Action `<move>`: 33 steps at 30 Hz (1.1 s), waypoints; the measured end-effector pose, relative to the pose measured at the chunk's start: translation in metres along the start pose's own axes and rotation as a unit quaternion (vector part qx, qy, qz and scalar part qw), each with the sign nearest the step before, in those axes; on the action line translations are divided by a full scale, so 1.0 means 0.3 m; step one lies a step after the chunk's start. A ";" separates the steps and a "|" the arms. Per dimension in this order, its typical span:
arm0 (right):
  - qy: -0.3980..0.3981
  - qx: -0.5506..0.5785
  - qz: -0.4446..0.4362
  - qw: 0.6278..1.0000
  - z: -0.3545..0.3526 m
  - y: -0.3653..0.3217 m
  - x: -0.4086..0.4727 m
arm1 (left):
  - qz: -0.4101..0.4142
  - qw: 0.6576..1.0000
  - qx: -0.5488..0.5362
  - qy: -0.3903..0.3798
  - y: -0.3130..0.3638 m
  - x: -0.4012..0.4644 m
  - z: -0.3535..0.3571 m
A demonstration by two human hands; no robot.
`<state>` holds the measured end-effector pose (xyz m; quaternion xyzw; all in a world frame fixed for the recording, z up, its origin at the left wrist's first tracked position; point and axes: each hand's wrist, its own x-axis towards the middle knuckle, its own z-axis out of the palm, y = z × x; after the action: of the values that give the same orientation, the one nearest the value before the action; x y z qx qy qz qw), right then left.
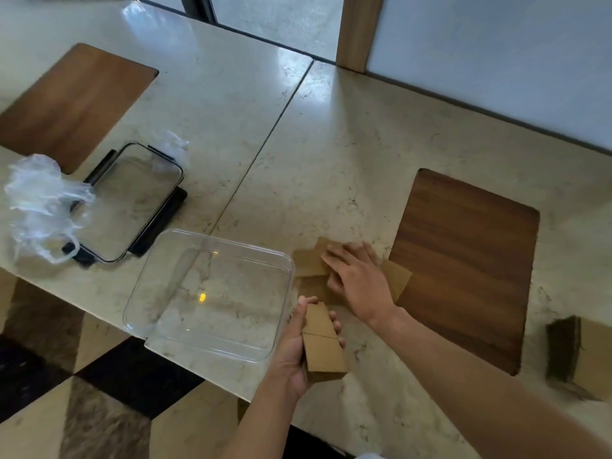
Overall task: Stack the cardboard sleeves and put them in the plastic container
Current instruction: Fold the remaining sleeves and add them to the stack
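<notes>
A clear plastic container (pixel 212 293) stands with nothing in it near the table's front edge. Just right of it, my left hand (pixel 294 352) grips a small stack of brown cardboard sleeves (pixel 323 342), held edge-up. Beyond it my right hand (pixel 357 276) lies flat, fingers spread, on several loose cardboard sleeves (pixel 309 265) spread on the marble top. One sleeve corner (pixel 399 276) sticks out to the right of that hand, over the wooden inlay.
The container's lid (pixel 132 200) with black clips lies to the left, beside crumpled clear plastic bags (pixel 43 200). Wooden inlays (pixel 463 266) are set in the marble table (pixel 331 160). A cardboard box (pixel 583 356) stands at the right edge. Tiled floor lies below the front edge.
</notes>
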<state>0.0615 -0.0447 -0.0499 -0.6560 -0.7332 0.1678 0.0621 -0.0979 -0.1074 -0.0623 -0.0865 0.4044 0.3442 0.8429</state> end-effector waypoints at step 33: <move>0.104 0.587 0.132 0.792 -0.207 0.100 -0.416 | -0.120 0.950 0.267 -0.112 -0.031 0.030 0.236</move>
<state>0.1255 -0.1548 0.0145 -0.5973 -0.3898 0.5030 0.4882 -0.0440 -0.0797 -0.0238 0.1325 0.3711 0.1274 0.9102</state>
